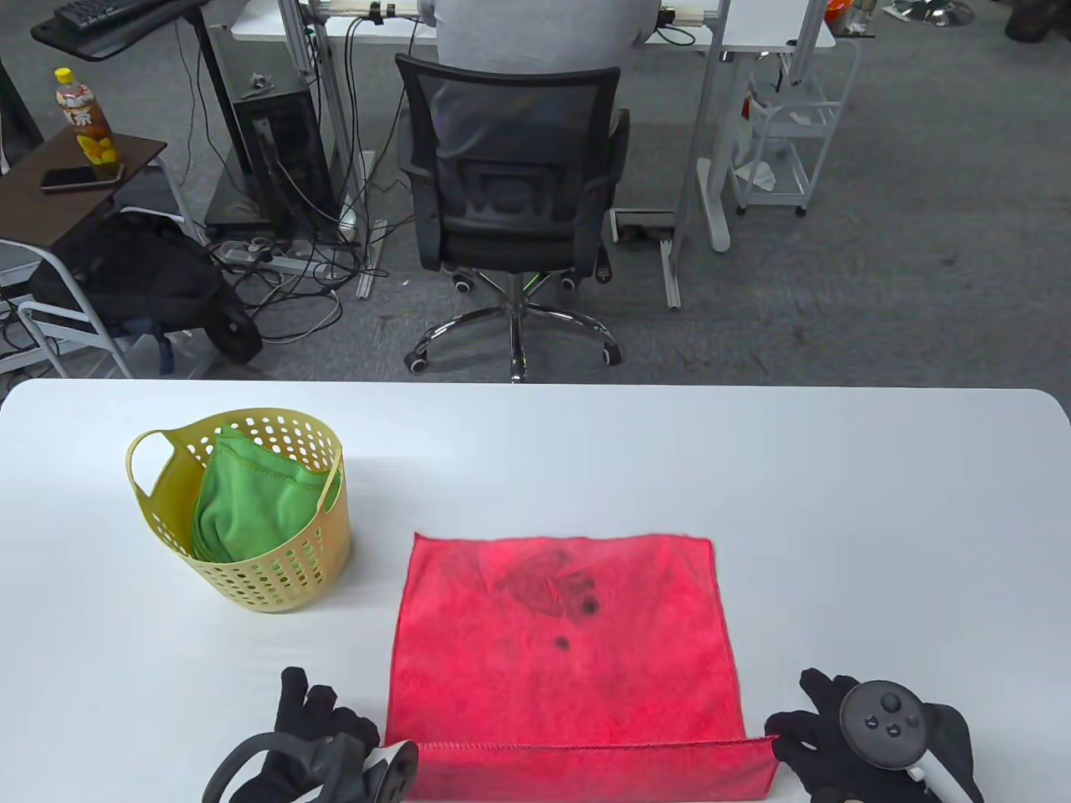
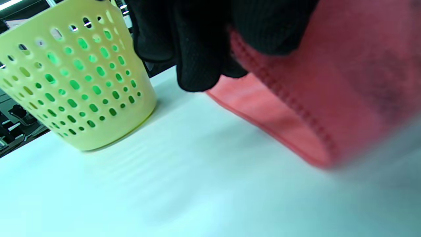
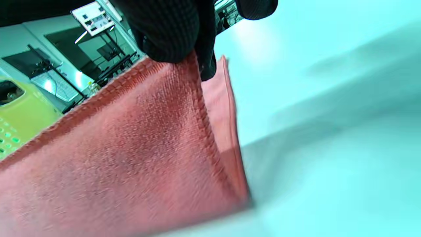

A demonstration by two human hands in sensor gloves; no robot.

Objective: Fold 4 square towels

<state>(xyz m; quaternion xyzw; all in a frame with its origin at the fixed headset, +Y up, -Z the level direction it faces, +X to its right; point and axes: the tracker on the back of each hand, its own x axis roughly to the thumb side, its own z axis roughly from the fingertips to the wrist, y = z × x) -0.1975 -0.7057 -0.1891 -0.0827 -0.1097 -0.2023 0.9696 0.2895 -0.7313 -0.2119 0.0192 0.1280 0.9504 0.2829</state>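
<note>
A red square towel (image 1: 562, 636) with dark stains lies flat on the white table (image 1: 753, 468), its near edge lifted off the surface. My left hand (image 1: 330, 740) pinches the towel's near left corner (image 2: 263, 65). My right hand (image 1: 837, 736) pinches the near right corner (image 3: 187, 69). Both corners are raised a little above the table, so a band of towel stands up along the near edge (image 1: 586, 765). A green towel (image 1: 251, 502) sits inside a yellow perforated basket (image 1: 276, 577) at the left.
The yellow basket also shows in the left wrist view (image 2: 75, 89), close to my left hand. Beyond the table's far edge stand a black office chair (image 1: 510, 192), desks and cables on the floor.
</note>
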